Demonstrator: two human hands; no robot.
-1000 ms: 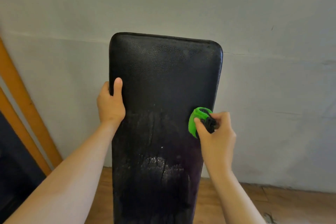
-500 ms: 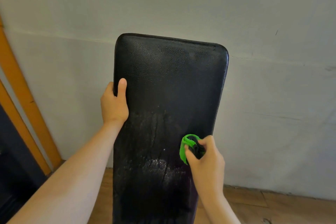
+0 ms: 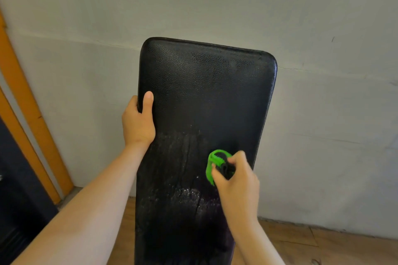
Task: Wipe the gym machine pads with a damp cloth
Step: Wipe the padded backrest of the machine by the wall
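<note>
Gripping and wiping: two hands at a black pad [image 3: 206,97] before a grey wall [image 3: 323,28].
Orange bars [image 3: 13,84] stand far left. Left hand [image 3: 137,125] clamps the pad's left edge, thumb on the front, fingers curled behind. Wet streaks mark the pad's lower half. Right hand [image 3: 237,180] pinches a bunched green cloth [image 3: 212,163] against the pad near its right edge.

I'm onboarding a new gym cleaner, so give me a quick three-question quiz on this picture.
1. True or false: the left hand grips the left edge of the pad.
2. Which hand holds the green cloth? A) left hand B) right hand
3. Fill in: the wet streaks lie on the pad's ____ half.
Key: 1 true; 2 B; 3 lower.
</note>
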